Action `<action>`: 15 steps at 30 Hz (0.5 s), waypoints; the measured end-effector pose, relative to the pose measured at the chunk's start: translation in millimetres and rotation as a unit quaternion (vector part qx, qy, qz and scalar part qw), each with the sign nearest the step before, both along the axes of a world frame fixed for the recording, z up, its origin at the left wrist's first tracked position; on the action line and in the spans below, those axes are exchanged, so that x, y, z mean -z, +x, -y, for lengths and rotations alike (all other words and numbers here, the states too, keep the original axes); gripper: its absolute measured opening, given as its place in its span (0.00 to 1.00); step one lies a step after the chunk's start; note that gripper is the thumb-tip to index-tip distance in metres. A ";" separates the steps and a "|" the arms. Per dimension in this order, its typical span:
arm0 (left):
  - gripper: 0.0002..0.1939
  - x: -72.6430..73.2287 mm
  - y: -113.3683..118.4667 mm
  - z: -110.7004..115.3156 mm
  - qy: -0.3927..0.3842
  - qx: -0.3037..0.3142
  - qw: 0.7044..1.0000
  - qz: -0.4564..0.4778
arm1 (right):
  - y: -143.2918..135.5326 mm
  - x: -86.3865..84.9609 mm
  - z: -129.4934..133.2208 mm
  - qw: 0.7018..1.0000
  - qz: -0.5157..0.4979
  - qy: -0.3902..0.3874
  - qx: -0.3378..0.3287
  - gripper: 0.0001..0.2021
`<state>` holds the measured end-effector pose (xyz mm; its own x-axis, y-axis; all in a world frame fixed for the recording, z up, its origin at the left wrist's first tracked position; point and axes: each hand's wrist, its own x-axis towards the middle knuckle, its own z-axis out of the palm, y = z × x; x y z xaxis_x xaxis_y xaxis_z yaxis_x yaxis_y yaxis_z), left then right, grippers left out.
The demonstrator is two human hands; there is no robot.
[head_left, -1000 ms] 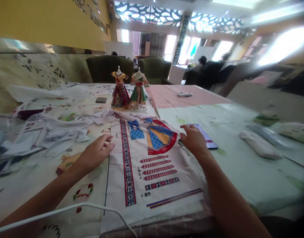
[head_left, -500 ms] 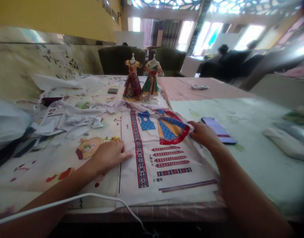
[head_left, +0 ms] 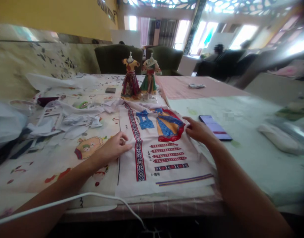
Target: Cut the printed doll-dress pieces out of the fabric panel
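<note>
A white printed cloth [head_left: 147,191] lies in front of me, with a blue top, a fan-shaped skirt, small red strips and a long patterned band printed on it. My left hand [head_left: 116,145] is over the cloth's left edge, its fingers bent and apart, with nothing in it. At the right edge, beside the red skirt hem, my right hand [head_left: 197,130] touches the cloth with thumb and index finger apart. The cloth bunches slightly near that hand.
Two dressed miniature mannequins [head_left: 130,77] stand behind the cloth. A phone [head_left: 215,128] lies to the right. Paper and fabric scraps [head_left: 75,122] and a white bag [head_left: 8,122] are at left. A white cable [head_left: 92,194] crosses the front. A person [head_left: 213,59] sits far back.
My left hand has lifted a little, its fingers now curled more. The cloth near my right hand is slightly more rumpled. The whole view has shifted a little.
</note>
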<state>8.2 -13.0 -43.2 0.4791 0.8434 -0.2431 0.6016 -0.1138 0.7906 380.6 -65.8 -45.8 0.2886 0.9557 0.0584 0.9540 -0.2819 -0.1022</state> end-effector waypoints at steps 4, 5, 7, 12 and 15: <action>0.40 -2.8 2.3 3.5 -0.062 -0.006 0.997 0.038 | -0.8 -1.6 1.0 0.999 -0.025 -0.014 -0.042 0.34; 0.43 -4.2 3.1 4.6 -0.069 -0.007 0.997 0.046 | -1.1 -1.9 1.1 0.998 -0.028 -0.018 -0.045 0.34; 0.46 -6.6 4.6 6.6 -0.083 -0.010 0.995 0.058 | -1.2 -3.0 0.9 0.998 -0.030 -0.024 -0.040 0.34; 0.45 -6.6 6.4 9.2 -0.108 0.001 0.991 0.075 | 3.2 -11.5 -0.3 0.999 -0.012 -0.050 -0.018 0.34; 0.43 -4.3 5.9 8.4 -0.096 0.007 0.993 0.067 | 9.1 -17.7 1.3 0.998 -0.002 -0.064 -0.025 0.36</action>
<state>14.1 -21.4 -38.9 0.5295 0.7803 -0.3329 0.4893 0.0397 0.8712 389.7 -67.1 -28.0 0.2408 0.9683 -0.0656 0.9668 -0.2453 -0.0719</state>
